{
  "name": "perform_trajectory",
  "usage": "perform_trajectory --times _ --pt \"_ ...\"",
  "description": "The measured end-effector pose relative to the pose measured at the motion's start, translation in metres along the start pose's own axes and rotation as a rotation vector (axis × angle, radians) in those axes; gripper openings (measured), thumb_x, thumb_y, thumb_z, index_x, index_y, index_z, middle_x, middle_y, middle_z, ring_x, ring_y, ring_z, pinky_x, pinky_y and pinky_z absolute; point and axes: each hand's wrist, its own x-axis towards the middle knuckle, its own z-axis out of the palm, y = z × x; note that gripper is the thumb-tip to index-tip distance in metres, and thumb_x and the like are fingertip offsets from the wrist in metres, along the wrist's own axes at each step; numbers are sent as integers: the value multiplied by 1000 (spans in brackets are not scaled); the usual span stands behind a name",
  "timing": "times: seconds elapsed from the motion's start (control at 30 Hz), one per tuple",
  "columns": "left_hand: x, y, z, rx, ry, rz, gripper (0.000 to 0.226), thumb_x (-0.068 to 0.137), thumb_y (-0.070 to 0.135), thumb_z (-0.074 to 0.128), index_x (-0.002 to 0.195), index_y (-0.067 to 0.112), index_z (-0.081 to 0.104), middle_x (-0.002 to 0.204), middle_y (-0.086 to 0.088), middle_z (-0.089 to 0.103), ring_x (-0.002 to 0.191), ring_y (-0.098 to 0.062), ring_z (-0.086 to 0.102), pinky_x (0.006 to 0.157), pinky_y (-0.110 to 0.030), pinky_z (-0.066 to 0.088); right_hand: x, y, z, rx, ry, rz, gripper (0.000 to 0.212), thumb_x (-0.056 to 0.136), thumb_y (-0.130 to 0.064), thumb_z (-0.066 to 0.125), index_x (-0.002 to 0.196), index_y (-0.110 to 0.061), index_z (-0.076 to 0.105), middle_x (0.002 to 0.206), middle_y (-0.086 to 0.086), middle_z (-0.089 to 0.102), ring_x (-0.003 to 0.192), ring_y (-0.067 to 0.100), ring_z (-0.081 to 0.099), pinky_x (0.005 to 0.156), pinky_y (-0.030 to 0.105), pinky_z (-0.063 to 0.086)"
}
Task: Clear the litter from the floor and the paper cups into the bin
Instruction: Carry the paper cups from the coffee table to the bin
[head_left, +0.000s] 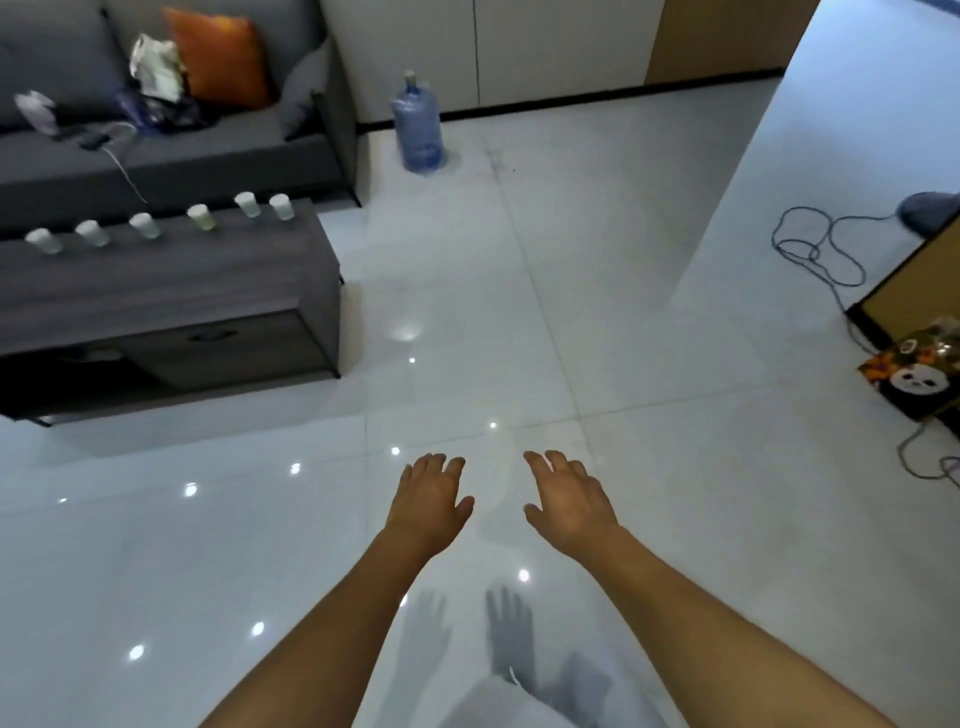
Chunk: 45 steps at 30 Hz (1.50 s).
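Pale glossy floor tiles (597, 270) fill most of the view, with ceiling lights mirrored in them. Six paper cups (147, 225) stand upright in a loose row along the far edge of a dark wood-grain coffee table (171, 291) at far left, apart from one another; their spacing suggests they were set out singly for collection. Behind the table, a grey sofa (218, 150) carries an orange cushion (218, 60), crumpled paper (156, 65) and other loose items. A blue water bottle (418, 127) stands on the floor by the far wall. At right, a coiled cable (815, 249) lies on the tiles near a printed bag (914, 374). No bin is visible.

The left hand (428, 501) and right hand (569, 499) are extended side by side over bare floor in the near centre, palms down, fingers relaxed and slightly spread. Both hold nothing and touch nothing; their shadows fall on the tiles nearer the viewer. The posture reads as a neutral start, with the cups well apart from the hands, to the far left.
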Motion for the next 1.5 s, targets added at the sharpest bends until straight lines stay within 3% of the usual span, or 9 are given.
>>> perform_trajectory --times 0.27,0.7,1.17,1.5 --pt "93 -64 -36 -90 8 -144 58 96 41 44 147 17 28 150 -8 32 140 -24 24 117 -37 17 133 -31 -40 -75 -60 -121 68 93 -35 53 150 -22 19 151 7 29 129 28 39 102 39 40" --pt "330 -131 -155 -260 151 -312 57 96 39 48 145 16 32 149 -6 35 139 -23 27 116 -33 21 421 -73 -168 -143 -68 -252 68 93 -37 54 150 -22 19 151 8 27 130 29 37 102 40 39" --pt "561 -315 -268 -250 106 -406 54 94 39 51 141 17 37 143 -6 42 133 -25 37 116 -43 24 704 -202 -238 -187 -102 -317 67 93 -36 53 149 -23 20 150 8 28 127 30 39 97 40 41" --pt "710 -400 -337 -264 50 -440 51 94 37 50 139 16 38 141 -6 42 132 -27 36 114 -42 27 884 -257 -293 -234 -145 -348 67 92 -37 54 149 -22 20 148 8 30 125 30 41 95 40 43"
